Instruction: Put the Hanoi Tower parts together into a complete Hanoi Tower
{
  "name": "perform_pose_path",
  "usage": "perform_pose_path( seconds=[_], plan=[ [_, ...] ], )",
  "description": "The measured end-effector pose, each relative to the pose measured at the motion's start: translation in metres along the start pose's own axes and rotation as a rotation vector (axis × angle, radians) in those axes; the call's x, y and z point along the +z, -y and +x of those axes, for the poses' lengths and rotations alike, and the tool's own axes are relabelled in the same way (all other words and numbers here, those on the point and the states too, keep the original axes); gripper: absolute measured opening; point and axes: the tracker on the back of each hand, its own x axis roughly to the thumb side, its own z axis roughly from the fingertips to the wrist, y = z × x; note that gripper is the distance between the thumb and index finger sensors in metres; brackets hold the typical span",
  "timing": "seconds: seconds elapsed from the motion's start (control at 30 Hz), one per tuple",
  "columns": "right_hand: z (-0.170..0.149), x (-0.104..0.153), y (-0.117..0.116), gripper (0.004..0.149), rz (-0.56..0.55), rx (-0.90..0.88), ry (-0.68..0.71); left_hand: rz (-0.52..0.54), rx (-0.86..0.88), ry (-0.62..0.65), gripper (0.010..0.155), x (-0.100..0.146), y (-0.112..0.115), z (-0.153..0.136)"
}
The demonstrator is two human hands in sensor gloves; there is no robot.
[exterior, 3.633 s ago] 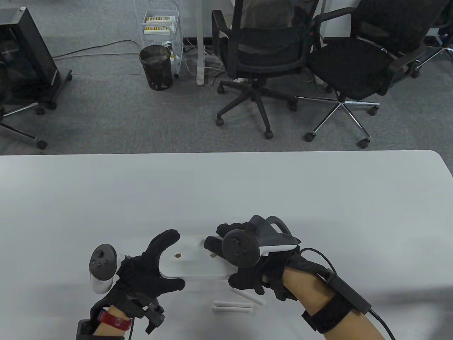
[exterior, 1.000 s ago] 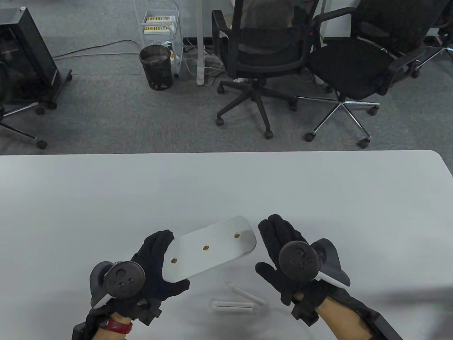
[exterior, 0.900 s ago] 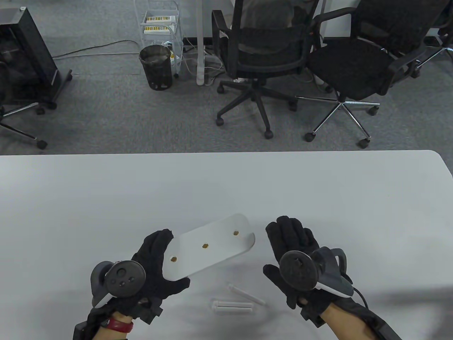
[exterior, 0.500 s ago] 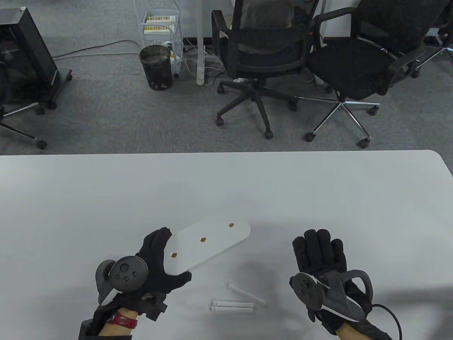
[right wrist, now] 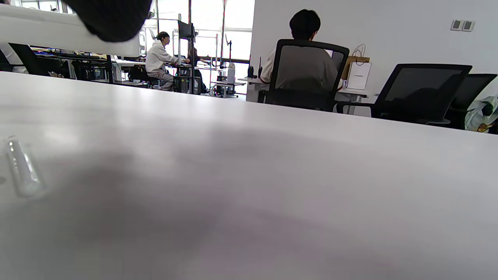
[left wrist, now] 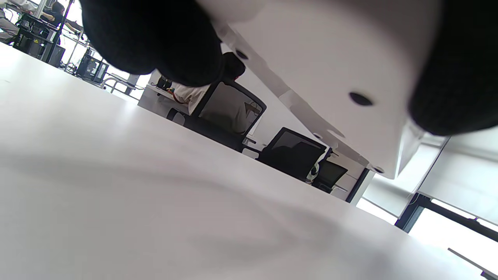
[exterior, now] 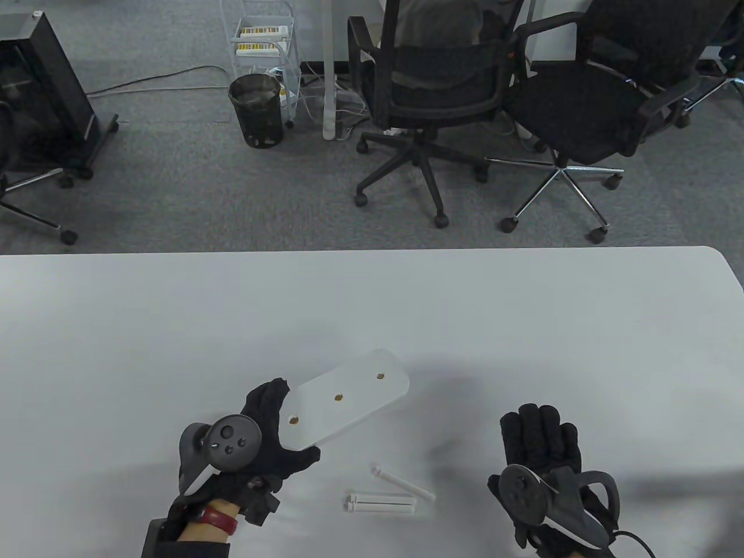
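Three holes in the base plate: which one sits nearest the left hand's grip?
The hole at the base plate's lower-left end, right beside the left hand; the middle and far holes run away up-right.

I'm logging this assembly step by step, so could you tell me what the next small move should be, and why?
Probably the right hand, empty and open, should reach left for a white peg lying on the table. The left hand already holds the white base plate lifted and tilted, and its three holes are all empty.
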Motion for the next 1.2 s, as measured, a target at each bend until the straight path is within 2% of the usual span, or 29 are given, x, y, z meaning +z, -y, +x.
perform_pose_path(
  seconds=[0.8, 1.2],
  plan=[
    [-0.010, 0.007, -0.005, 0.090, 0.034, -0.078, -0.022, -0.150, -0.085, -0.058, 0.119, -0.006, 0.032, -0.015],
    [-0.010, 0.006, -0.009, 0.090, 0.063, -0.095, -0.019, -0.220, -0.084, -0.102, 0.116, -0.008, 0.038, -0.024]
  ],
)
